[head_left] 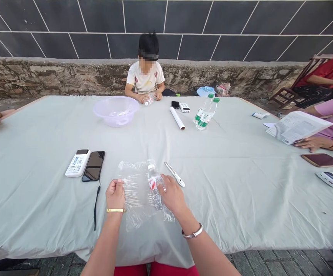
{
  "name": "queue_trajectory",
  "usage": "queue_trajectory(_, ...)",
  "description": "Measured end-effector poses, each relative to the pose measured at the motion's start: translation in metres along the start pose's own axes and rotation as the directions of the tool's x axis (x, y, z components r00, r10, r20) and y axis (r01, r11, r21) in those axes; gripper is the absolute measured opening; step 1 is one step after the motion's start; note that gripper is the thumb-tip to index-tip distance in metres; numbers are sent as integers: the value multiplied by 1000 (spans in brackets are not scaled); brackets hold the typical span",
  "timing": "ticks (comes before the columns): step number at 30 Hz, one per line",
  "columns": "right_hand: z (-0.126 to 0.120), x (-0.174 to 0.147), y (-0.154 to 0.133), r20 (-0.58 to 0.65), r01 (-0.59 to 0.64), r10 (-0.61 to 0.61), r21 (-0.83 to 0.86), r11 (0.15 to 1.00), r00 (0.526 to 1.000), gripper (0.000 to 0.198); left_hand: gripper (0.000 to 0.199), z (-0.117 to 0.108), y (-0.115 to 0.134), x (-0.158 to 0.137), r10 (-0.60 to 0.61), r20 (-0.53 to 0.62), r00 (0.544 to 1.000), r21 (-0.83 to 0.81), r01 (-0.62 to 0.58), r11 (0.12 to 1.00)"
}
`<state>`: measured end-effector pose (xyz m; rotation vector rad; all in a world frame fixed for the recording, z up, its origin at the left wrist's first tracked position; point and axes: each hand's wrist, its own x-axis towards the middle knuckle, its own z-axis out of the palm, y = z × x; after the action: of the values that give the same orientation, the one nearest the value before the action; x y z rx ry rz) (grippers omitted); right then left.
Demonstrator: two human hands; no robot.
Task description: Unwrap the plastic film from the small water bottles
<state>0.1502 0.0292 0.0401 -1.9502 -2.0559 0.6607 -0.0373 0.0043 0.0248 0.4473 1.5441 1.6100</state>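
A sheet of clear plastic film (137, 191) lies wrinkled on the cloth in front of me. My left hand (115, 191) pinches its left edge, thumb against the fingers. On the film's right part a small clear plastic bottle (154, 184) lies with its white cap pointing away from me; it has a red and white label. My right hand (172, 193) is closed over the bottle's right side, thumb on the label. Some film shows beneath and to the right of the bottle. A white pen-shaped cutter (174, 174) rests just beyond my right hand.
Left of the film are a white power bank (78, 163) and a black phone (93, 166) with a strap. Farther off stand a purple basin (116, 111), a white roll (177, 118) and two green-capped bottles (207, 115). A person (145, 78) sits opposite; others sit at both sides.
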Motion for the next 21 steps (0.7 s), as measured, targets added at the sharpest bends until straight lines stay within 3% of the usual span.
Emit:
queue_trajectory(3, 5, 2, -12, 6, 1, -1, -63, 998, 1000, 84, 35, 0, 0, -3, 5, 34, 999, 23, -6, 1000)
queue_trajectory(5, 3, 5, -14, 1, 27, -27, -80, 996, 1000, 94, 34, 0, 0, -4, 38, 47, 998, 48, -40, 998)
queue_trajectory(7, -4, 7, -9, -10, 43, -44, -59, 997, 999, 84, 33, -2, 3, -2, 73, 32, 997, 49, -75, 996)
queue_trajectory(11, -15, 9, 10, -17, 46, -46, -4, 999, 999, 47, 34, -7, 12, 5, 79, -56, 995, -10, -80, 997)
queue_trajectory(13, -13, 8, 12, -15, 35, -35, -1, 999, 999, 43, 33, -9, 16, 8, 85, -76, 993, -9, -86, 996)
queue_trajectory(15, -8, 7, 9, -24, 18, -18, -22, 1000, 1000, 51, 33, -11, 19, 10, 87, -72, 994, 1, -88, 996)
queue_trajectory(18, -3, 8, 4, -74, -19, 13, -78, 997, 997, 83, 32, -15, 18, 12, 86, -91, 992, 30, -84, 996)
queue_trajectory(21, -8, 9, 9, -103, -47, 44, -27, 999, 994, 79, 31, -22, 15, 17, 98, -146, 984, 74, -88, 993)
